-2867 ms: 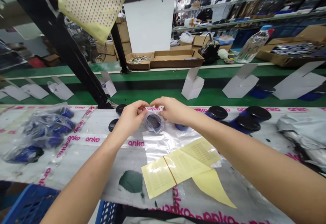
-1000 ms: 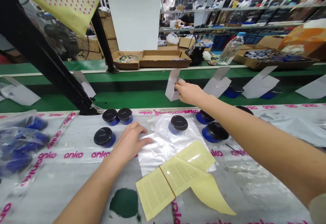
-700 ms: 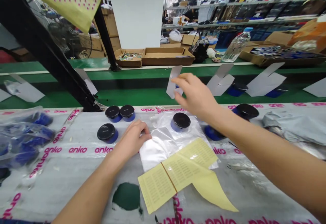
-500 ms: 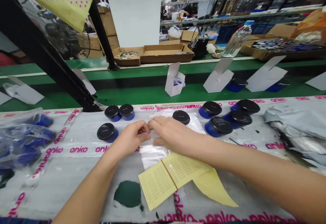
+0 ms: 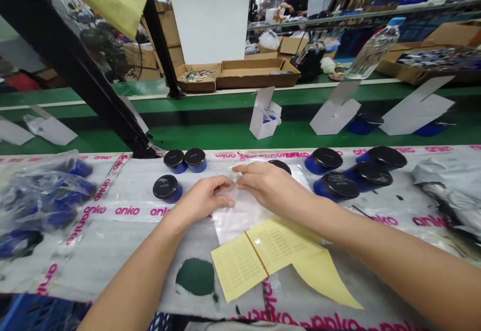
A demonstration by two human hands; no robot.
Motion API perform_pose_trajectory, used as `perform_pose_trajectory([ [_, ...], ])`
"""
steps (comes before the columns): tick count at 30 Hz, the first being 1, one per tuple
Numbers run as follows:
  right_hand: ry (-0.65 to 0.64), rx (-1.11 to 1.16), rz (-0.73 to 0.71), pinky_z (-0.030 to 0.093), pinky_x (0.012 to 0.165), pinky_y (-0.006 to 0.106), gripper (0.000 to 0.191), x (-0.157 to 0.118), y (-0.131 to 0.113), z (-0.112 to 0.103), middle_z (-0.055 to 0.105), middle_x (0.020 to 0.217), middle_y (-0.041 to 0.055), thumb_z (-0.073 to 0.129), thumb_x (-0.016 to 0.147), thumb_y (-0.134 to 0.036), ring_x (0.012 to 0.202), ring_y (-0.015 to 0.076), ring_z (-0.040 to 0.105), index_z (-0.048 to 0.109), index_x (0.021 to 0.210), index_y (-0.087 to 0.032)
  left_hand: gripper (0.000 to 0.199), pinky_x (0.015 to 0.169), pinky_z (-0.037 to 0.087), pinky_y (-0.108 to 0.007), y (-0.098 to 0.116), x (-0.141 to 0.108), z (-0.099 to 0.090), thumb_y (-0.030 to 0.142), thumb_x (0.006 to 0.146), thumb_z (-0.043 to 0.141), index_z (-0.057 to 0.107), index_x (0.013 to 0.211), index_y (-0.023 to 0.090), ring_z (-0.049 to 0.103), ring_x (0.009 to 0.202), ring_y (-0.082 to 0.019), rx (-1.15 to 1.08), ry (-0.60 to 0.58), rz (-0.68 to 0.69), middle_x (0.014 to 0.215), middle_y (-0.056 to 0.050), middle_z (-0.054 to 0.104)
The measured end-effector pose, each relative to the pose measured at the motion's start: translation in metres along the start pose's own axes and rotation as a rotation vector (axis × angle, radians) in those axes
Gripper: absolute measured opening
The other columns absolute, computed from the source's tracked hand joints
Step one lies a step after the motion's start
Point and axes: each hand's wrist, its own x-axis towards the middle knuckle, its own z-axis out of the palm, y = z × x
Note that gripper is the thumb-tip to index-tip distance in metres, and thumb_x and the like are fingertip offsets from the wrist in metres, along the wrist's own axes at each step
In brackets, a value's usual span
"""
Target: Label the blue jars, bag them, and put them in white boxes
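A stack of clear plastic bags point(image 5: 230, 220) lies flat on the table in front of me. My left hand point(image 5: 205, 195) is at its left edge, fingers curled around the film and thumb lower down. From the right, my right hand point(image 5: 270, 183) reaches over the bags, its fingertips closed on the crinkled film at the upper left corner, close to my left fingers. Its thumb is hidden. Behind my right hand a black-lidded jar point(image 5: 281, 165) is partly covered. A yellow label sheet point(image 5: 240, 266) overlaps the lower part of the bags.
Blue jars with black lids stand left point(image 5: 167, 188) and right point(image 5: 336, 186). Bagged jars point(image 5: 56, 195) lie far left, a grey plastic bag point(image 5: 447, 185) far right. Beyond the table, open white boxes point(image 5: 265, 118) stand on the green belt point(image 5: 210, 130). A black post point(image 5: 93, 85) rises at left.
The view has shifted, so the table's things sit farther right. My right hand's fingers have drawn together at the film, and its thumb has gone out of sight. My left hand stays beside it.
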Motion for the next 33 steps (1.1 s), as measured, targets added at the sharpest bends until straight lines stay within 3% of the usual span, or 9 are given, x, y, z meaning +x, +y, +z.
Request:
perform_pose_trajectory([
  [2,0.120,0.042,-0.031,0.052,0.093,0.046,0.022,-0.001,0.001,-0.010,0.076,0.115,0.0104,0.058,0.087,-0.014,0.108,0.0299,0.068,0.077,0.081,-0.023,0.009,0.068,0.043,-0.030,0.000,0.000,-0.001,0.024,0.076,0.074,0.068,0.078,0.019,0.057,0.071,-0.018,0.030,-0.009,0.003,0.075,0.001,0.065],
  [6,0.357,0.338,0.123,0.055,0.080,0.040,0.012,-0.008,0.004,-0.038,0.077,0.092,0.0055,0.067,0.089,-0.029,0.086,0.0237,0.070,0.078,0.089,-0.026,0.009,0.076,0.049,-0.034,0.004,-0.001,-0.004,0.021,0.075,0.075,0.072,0.083,0.019,0.062,0.083,-0.022,0.074,0.046,0.028,0.088,-0.003,0.070],
  [9,0.321,0.675,0.286,0.053,0.067,0.034,0.018,-0.015,0.009,-0.054,0.075,0.076,0.0013,0.079,0.080,-0.034,0.071,0.0192,0.068,0.075,0.096,-0.026,0.031,0.095,0.050,-0.039,0.017,0.000,-0.001,0.021,0.082,0.071,0.073,0.113,0.024,0.062,0.114,-0.026,-0.004,0.307,0.192,0.122,-0.007,0.069],
  [11,0.247,0.892,0.346,0.048,0.059,0.028,0.027,-0.020,0.012,-0.059,0.071,0.068,-0.0011,0.086,0.074,-0.037,0.061,0.0152,0.064,0.070,0.091,-0.024,0.028,0.098,0.052,-0.038,0.031,0.002,0.003,0.022,0.090,0.063,0.073,0.116,0.025,0.062,0.118,-0.024,-0.086,0.396,0.300,0.127,-0.007,0.067],
  [16,0.166,1.150,0.420,0.046,0.057,0.024,0.036,-0.032,0.014,-0.054,0.068,0.066,-0.0025,0.092,0.064,-0.040,0.059,0.0111,0.060,0.067,0.080,-0.020,0.034,0.086,0.058,-0.033,0.070,0.016,0.023,0.023,0.087,0.071,0.072,0.120,0.028,0.068,0.101,-0.020,-0.316,0.289,0.350,0.129,-0.007,0.065],
  [19,0.193,1.066,0.409,0.046,0.056,0.026,0.028,-0.041,0.010,-0.046,0.069,0.069,-0.0006,0.088,0.068,-0.038,0.060,0.0136,0.061,0.068,0.077,-0.021,0.016,0.078,0.059,-0.033,0.082,0.025,0.041,0.029,0.081,0.077,0.077,0.096,0.022,0.068,0.099,-0.023,-0.406,0.230,0.304,0.110,-0.008,0.071],
  [25,0.349,0.778,0.268,0.053,0.076,0.038,0.012,-0.069,0.009,-0.043,0.071,0.084,0.0045,0.082,0.073,-0.033,0.083,0.0227,0.066,0.075,0.068,-0.025,0.016,0.078,0.058,-0.033,0.075,0.012,0.067,0.031,0.080,0.080,0.070,0.074,0.021,0.069,0.090,-0.020,-0.501,0.295,0.205,0.093,-0.004,0.073],
  [30,0.189,1.272,0.440,0.052,0.065,0.032,0.025,-0.101,0.016,-0.037,0.071,0.082,0.0036,0.084,0.074,-0.040,0.071,0.0177,0.065,0.066,0.071,-0.023,0.022,0.069,0.055,-0.027,0.064,-0.011,0.068,0.034,0.086,0.078,0.063,0.080,0.020,0.068,0.074,-0.015,-0.762,-0.001,0.025,0.081,-0.003,0.074],
  [33,0.143,1.286,0.536,0.049,0.060,0.028,0.026,-0.105,0.023,-0.031,0.069,0.073,0.0014,0.083,0.074,-0.039,0.064,0.0150,0.063,0.063,0.073,-0.022,0.025,0.063,0.051,-0.023,0.062,-0.007,0.068,0.034,0.085,0.078,0.059,0.080,0.018,0.062,0.065,-0.011,-0.767,-0.010,-0.083,0.070,0.000,0.068],
])
